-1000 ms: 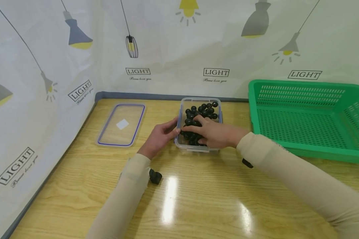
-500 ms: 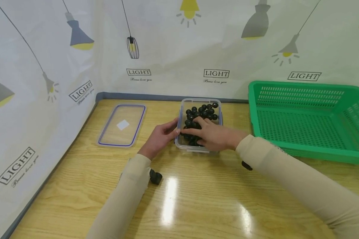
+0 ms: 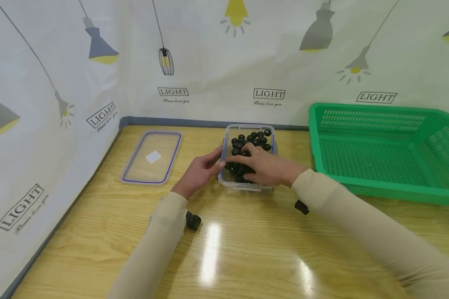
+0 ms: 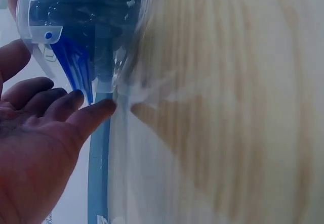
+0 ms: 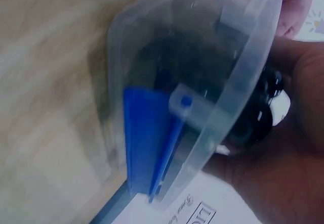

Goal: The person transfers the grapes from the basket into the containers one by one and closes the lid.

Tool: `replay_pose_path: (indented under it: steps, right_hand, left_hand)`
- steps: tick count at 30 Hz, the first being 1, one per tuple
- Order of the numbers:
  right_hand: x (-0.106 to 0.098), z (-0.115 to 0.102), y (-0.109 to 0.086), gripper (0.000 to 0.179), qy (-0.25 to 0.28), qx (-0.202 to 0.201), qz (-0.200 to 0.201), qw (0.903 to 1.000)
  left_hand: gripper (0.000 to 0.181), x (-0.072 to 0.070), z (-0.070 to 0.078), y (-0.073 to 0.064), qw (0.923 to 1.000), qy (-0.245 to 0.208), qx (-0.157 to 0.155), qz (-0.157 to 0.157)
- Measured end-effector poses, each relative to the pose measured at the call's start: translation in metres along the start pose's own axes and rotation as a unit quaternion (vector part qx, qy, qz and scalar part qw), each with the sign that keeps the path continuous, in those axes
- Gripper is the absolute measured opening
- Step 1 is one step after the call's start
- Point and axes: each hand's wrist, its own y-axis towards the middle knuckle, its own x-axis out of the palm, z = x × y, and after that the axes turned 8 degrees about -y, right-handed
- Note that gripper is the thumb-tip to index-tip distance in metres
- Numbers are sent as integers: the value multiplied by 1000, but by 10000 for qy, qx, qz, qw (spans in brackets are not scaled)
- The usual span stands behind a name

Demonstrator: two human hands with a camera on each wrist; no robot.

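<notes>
A clear plastic food container [image 3: 247, 186] with blue side latches stands on the table near the back wall. Black grapes [image 3: 235, 152] fill much of it. My left hand [image 3: 198, 171] is at its left side, thumb at the rim; in the left wrist view the fingers [image 4: 93, 117] stretch out loosely beside the blue latch [image 4: 73, 62]. My right hand [image 3: 268, 167] lies over the grapes inside, fingers spread, one reaching the left rim. In the right wrist view the palm [image 5: 309, 102] arches above the grapes [image 5: 253, 123]; its fingertips are hidden there.
A clear lid [image 3: 142, 169] with a blue seal lies flat at left on the wooden table [image 3: 247, 249]. On the right stands a large green basket [image 3: 378, 189] with slotted walls. Papered walls [image 3: 209, 108] border the table at the back and left.
Both hands stay nearly in place at the container. The right hand and forearm shift very slightly to the left; the view also tilts a little.
</notes>
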Motion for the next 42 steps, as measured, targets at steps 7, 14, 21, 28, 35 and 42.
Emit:
replay_pose_path:
  steps: [7, 14, 21, 28, 35, 42]
  right_hand:
    - [-6, -29, 9, 59, 176, 663, 1157, 9909]
    - [-11, -89, 47, 61, 2412, 936, 1731, 9503]
    - [7, -124, 96, 70, 4573, 1417, 1304, 8682]
    - [36, -144, 135, 65, 5342, 1569, 1479, 8174]
    - [67, -126, 162, 61, 5892, 1712, 1631, 7726]
    - [74, -111, 168, 60, 6331, 1551, 1647, 7403]
  left_hand:
    - [59, -28, 10, -9, 9978, 454, -7, 483]
    - [56, -100, 31, -39, 9880, 586, 90, 1428]
    - [75, -165, 17, -64, 9783, 994, -971, 1539]
    - [85, -200, -6, -75, 9629, 1218, -1606, 1796]
    - [89, -211, -21, -68, 9518, 1577, -1704, 2004]
    - [90, -205, -20, -58, 9356, 1768, -1970, 2337]
